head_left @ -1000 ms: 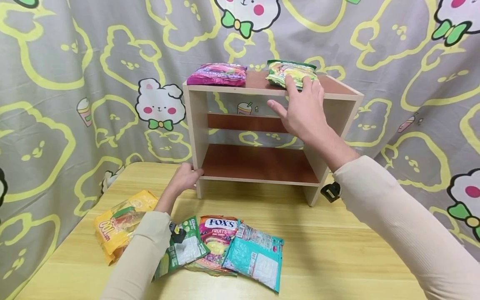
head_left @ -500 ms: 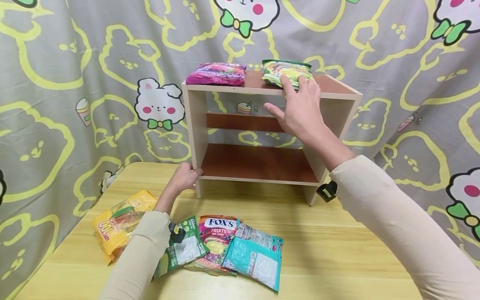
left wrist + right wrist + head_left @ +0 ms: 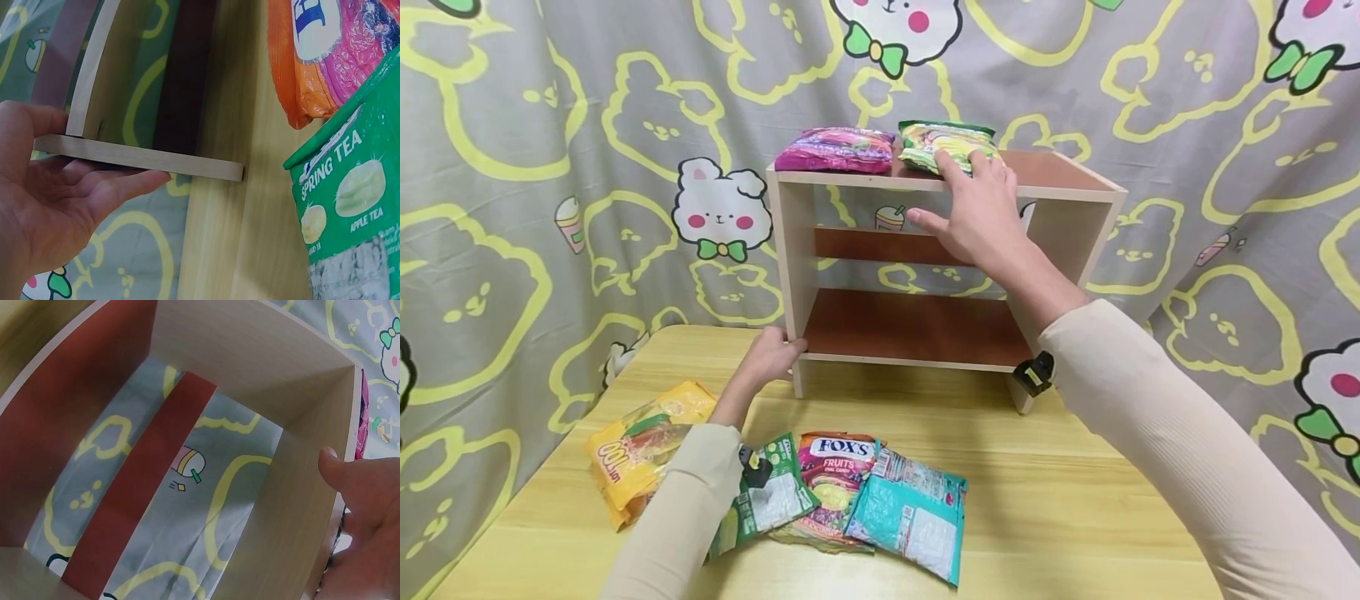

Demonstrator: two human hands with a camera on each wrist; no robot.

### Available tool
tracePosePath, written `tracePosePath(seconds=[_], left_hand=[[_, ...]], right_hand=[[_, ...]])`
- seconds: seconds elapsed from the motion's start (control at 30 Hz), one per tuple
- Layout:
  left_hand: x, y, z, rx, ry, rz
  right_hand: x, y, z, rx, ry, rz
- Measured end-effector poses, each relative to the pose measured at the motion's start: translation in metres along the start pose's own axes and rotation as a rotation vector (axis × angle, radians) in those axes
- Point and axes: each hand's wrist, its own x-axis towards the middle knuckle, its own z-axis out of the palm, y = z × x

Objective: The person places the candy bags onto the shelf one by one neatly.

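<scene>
Head view has the green-yellow packet (image 3: 942,140) lengthwise along the shelf's (image 3: 917,325) top, just ahead of the nearer right hand (image 3: 981,208), outstretched fingers touching it; left wrist, left hand (image 3: 65,197) gripping the shelf; right wrist, thumb extended.

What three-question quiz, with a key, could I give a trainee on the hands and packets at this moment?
1. Which hand's fingers touch the yellow-green packet?
2. True or false: the left hand holds the teal packet.
3. How many packets lie on top of the shelf unit?

Key:
1. The right hand.
2. False; it holds the shelf unit's side.
3. Two: the purple packet and the yellow-green packet.
</scene>
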Motion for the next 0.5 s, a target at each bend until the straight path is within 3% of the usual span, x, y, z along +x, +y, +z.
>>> tracePosePath(seconds=[0.5], left_hand=[[0.0000,-0.0009,-0.0003,-0.006,-0.007,0.008]], right_hand=[[0.0088,-0.0099,-0.0076,-0.008,-0.080,0.013]])
